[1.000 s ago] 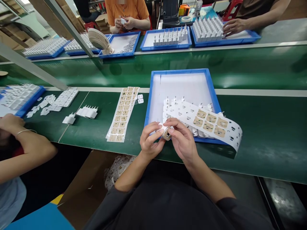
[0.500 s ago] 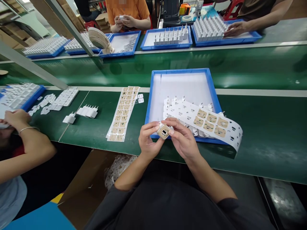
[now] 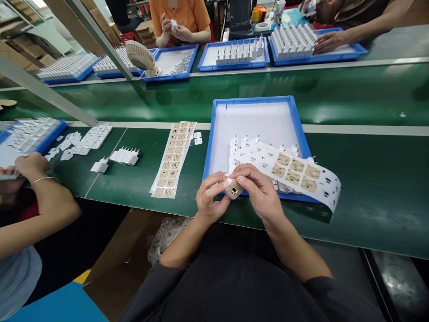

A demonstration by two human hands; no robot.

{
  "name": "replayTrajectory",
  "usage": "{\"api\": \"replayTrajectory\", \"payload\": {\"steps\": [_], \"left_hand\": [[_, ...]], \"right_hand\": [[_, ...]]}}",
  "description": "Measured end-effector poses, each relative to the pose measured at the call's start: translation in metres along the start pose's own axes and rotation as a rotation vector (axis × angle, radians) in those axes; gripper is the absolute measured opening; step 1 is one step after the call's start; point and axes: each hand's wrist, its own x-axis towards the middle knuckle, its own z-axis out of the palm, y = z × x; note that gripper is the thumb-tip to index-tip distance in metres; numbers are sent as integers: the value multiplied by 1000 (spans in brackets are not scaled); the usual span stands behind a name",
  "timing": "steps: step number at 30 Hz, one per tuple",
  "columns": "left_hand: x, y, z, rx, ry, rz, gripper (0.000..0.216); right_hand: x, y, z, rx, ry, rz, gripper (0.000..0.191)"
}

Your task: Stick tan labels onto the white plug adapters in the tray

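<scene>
Between both my hands is a small white charger (image 3: 233,189), its end face covered by a tan sticker with port cutouts. My left hand (image 3: 212,197) is closed on its left side, thumb below and fingers above. On the other side my right hand (image 3: 259,190) is closed too, with thumb and fingertips pressed on the charger's upper right edge. Just behind them, a sheet of tan stickers (image 3: 296,169) lies across white chargers (image 3: 234,145) in a blue-rimmed tray (image 3: 214,129). Its right end curls over the tray's side.
Left of the tray lie more sticker sheets (image 3: 171,161) and two small white pieces (image 3: 198,137). Further left stand white chargers (image 3: 124,156) and flat white covers (image 3: 95,136). A co-worker's arm (image 3: 50,210) rests at the left. Trays of chargers (image 3: 234,56) line the far bench beyond the green belt (image 3: 261,82).
The charger has tilted in my fingers, its stickered face turning lower and to the right. My right fingers have shifted slightly along its edge. Across the belt, a co-worker's hands have moved apart.
</scene>
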Motion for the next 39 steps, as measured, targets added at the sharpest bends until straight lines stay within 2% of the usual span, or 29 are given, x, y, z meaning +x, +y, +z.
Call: {"api": "replayTrajectory", "payload": {"steps": [4, 10, 13, 15, 18, 21, 24, 27, 31, 34, 37, 39], "left_hand": [[1, -2, -3, -4, -5, 21, 41], [2, 3, -6, 79, -24, -5, 42], [1, 4, -8, 69, -20, -55, 43], [0, -1, -10, 11, -13, -145, 43], [-1, -15, -18, -7, 9, -350, 40], [-1, -36, -35, 66, 46, -514, 36], [-1, -58, -65, 165, 89, -597, 44], [-3, -77, -104, 332, 95, -619, 47], [-11, -97, -151, 541, 55, -685, 33], [-20, -110, -174, 633, 53, -780, 31], [-31, -120, -186, 646, 56, -815, 30], [-37, -125, -193, 645, 63, -831, 29]], "right_hand": [[5, -13, -16, -194, -76, -97, 7], [10, -21, -20, -550, -78, -499, 11], [8, -17, -17, -655, -56, -600, 14], [3, -14, -12, -632, -99, -623, 17], [-11, -4, 4, -467, -285, -563, 13], [-32, 18, 33, -354, -546, -391, 10], [-54, 48, 71, -535, -826, -211, 15], [-70, 74, 114, -723, -1084, -199, 19], [-77, 100, 170, -767, -1181, -208, 24], [-77, 121, 197, -805, -1196, -142, 37], [-78, 140, 202, -811, -1195, -60, 55], [-79, 144, 191, -770, -1193, -33, 50]]}}
